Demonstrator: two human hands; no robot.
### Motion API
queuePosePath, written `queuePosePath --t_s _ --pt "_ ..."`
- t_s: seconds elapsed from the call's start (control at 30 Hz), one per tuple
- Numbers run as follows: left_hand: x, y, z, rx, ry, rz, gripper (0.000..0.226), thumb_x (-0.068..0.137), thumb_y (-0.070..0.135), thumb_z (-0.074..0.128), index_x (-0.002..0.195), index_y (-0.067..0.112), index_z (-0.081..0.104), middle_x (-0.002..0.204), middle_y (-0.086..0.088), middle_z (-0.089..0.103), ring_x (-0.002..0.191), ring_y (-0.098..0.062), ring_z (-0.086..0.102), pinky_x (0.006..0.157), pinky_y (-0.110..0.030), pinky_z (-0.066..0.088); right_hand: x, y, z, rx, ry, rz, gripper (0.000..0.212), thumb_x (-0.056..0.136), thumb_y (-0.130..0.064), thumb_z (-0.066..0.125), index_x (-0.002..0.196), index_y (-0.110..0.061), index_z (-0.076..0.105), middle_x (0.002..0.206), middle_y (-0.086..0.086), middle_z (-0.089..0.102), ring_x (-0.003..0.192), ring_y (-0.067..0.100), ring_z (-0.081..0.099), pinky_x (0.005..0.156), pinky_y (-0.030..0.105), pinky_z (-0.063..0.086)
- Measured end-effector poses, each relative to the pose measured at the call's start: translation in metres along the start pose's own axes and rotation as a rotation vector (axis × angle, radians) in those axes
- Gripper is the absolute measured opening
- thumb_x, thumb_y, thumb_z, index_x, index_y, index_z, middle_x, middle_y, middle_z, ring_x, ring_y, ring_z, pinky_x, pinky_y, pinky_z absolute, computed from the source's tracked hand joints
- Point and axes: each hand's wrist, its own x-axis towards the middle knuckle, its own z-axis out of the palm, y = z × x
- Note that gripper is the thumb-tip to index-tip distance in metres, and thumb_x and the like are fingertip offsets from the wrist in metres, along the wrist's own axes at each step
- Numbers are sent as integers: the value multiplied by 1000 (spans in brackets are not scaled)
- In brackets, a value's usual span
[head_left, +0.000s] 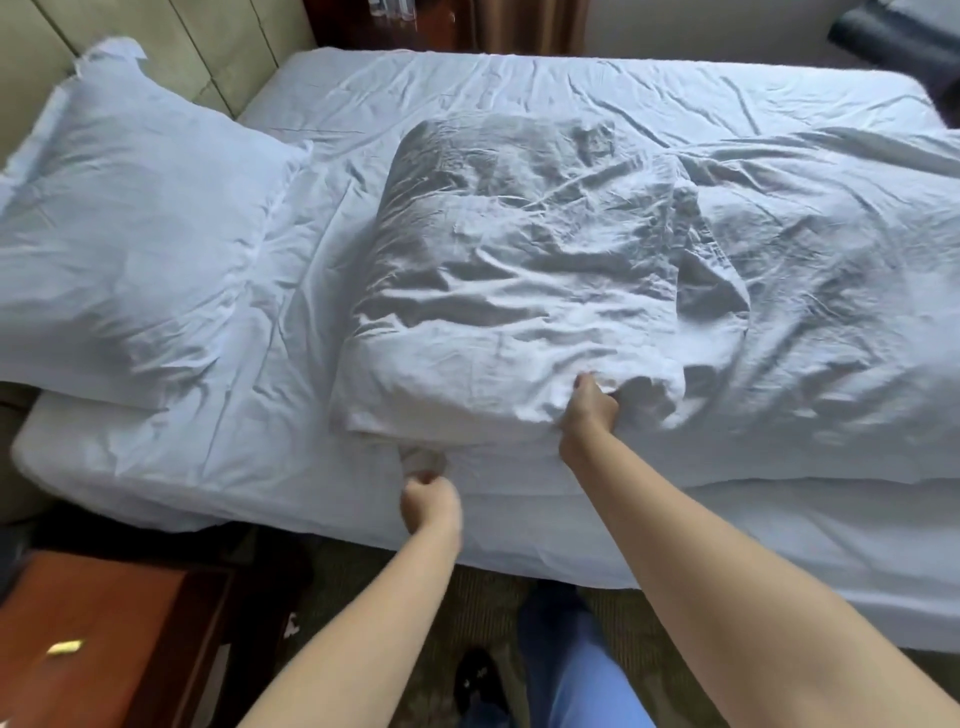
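The middle pillow (519, 291) is soft white cloth, matt and full of wrinkles. The pillow on the left (130, 249) has the same white cloth, but a bit smoother. The sheet (571, 88) on the bed is thin white cloth with many creases. The blanket (831, 260) on the right is puffy white cloth, crumpled too. The headboard (171, 47) looks padded, pale green, smooth and dull. The little table (104, 639) is red-brown wood, smooth with a slight shine. The carpet (483, 613) is rough and brown. The trousers (576, 670) are blue cloth.
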Motion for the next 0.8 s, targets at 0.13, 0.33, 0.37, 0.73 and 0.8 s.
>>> queuePosePath --t_s 0.13,0.33,0.37,0.73,0.8 --pt "-19 9 23 622 -714 463 33 89 2 39 103 20 63 119 5 55 112 -17 54 85 -28 48 -14 -40 21 297 -83 -96 6 92 -16 54 87 -15 56 80 4 50 73 19 47 68 31 36" --pt "30 53 20 1484 -226 966 58 95 32 39 150 24 24 150 -10 35 137 -29 33 111 -39 28 -27 -76 36 451 -156 -179 20 90 -12 60 70 -12 55 81 2 60 82 20 59 83 36 51" --pt "46 52 12 1479 -138 916 55 96 31 40 148 20 30 148 -12 39 136 -31 35 110 -40 29 -27 -76 37 466 -147 -180 21 90 -11 60 70 -13 54 80 1 59 83 21 59 86 37 51" --pt "86 68 -77 2177 315 942 20 80 -9 39 76 4 54 67 -12 46 58 -23 45 55 -32 34 -32 -85 41 242 -19 -394 27 89 -16 61 113 -2 59 99 3 57 95 18 57 81 22 41" --pt "81 69 -84 2121 492 748 25 84 0 35 62 9 44 50 -8 37 35 -19 36 43 -23 29 -36 -84 40 104 13 -524 34 90 -24 61 118 -5 59 103 3 57 101 14 55 89 19 37"
